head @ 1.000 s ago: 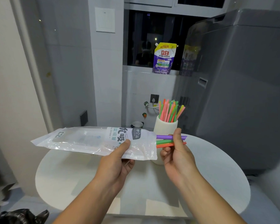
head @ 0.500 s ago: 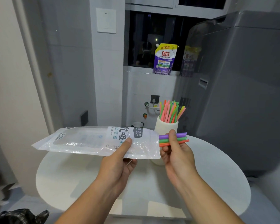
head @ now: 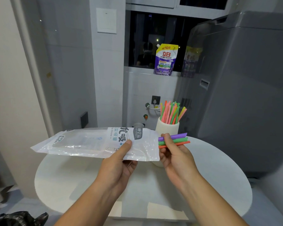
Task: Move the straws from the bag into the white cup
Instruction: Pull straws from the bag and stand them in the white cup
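Right hand pinches three straws (purple, green, orange) lying level, their ends poking out of the open mouth of the clear straw bag. Left hand grips the bag near its mouth, thumb on top, bag held flat above the round white table. White cup stands upright just behind, full of coloured straws. Detergent pouch on windowsill.

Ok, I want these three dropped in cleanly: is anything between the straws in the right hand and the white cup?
Nothing separate. The white cup stands just behind the right hand and its three straws. Its mouth, though, is crowded with standing straws; the bag sits lower, to the left.
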Available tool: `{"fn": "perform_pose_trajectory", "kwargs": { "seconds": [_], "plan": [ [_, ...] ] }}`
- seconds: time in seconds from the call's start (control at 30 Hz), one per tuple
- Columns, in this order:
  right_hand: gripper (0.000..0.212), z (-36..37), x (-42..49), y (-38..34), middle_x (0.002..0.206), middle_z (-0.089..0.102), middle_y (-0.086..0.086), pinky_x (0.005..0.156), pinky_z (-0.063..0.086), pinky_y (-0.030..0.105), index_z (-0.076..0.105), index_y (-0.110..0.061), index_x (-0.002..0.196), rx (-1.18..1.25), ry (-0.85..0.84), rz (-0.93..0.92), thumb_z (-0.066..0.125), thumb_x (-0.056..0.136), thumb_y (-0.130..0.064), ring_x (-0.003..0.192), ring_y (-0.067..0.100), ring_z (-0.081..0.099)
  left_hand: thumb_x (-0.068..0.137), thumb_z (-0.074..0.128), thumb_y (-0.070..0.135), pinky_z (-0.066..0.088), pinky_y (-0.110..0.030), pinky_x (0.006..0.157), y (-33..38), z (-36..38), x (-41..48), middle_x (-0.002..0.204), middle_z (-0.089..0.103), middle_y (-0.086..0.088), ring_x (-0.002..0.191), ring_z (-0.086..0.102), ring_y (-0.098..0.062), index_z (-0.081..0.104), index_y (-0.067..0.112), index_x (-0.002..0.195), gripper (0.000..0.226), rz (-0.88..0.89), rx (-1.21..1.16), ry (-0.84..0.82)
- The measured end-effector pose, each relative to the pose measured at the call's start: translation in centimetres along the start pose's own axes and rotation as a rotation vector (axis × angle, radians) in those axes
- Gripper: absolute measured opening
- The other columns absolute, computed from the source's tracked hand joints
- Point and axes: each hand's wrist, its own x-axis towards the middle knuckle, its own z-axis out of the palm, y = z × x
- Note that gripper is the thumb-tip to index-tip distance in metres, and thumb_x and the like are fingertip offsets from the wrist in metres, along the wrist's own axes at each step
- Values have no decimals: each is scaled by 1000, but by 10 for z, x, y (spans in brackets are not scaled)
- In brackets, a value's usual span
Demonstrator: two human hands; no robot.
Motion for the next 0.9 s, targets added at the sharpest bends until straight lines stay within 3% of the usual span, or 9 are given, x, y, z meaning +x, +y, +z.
{"fn": "perform_pose_trajectory", "kwargs": {
  "seconds": [0.2,0.37,0.63,0.9],
  "plan": [
    [31,-5,8,-2,85,73,19,61,56,28,72,2,103,-281,45,-168,65,95,-27,67,22,63,90,71,7,57,-21,54,-1,1,-1,99,80,-1,76,74,-12,70,16,115,26,-30,-48,7],
    [26,-5,12,-24,80,76,15,58,57,26,72,1,100,-376,52,-231,62,97,-23,58,17,68,90,72,9,55,-20,51,1,2,1,96,80,1,72,74,-10,68,18,119,31,-38,-107,40],
    [23,-6,14,-68,72,75,9,59,59,24,72,-2,87,-343,19,-311,62,97,-22,59,15,69,92,71,15,54,-18,50,11,4,8,86,80,3,66,74,-8,68,19,111,19,-38,-152,67],
    [26,-12,18,-83,90,78,15,71,63,31,72,0,95,-362,25,-257,62,96,-24,83,26,77,92,72,15,54,-18,50,9,5,9,87,80,3,71,72,-9,69,19,109,18,-41,-139,86]
  ]
}}
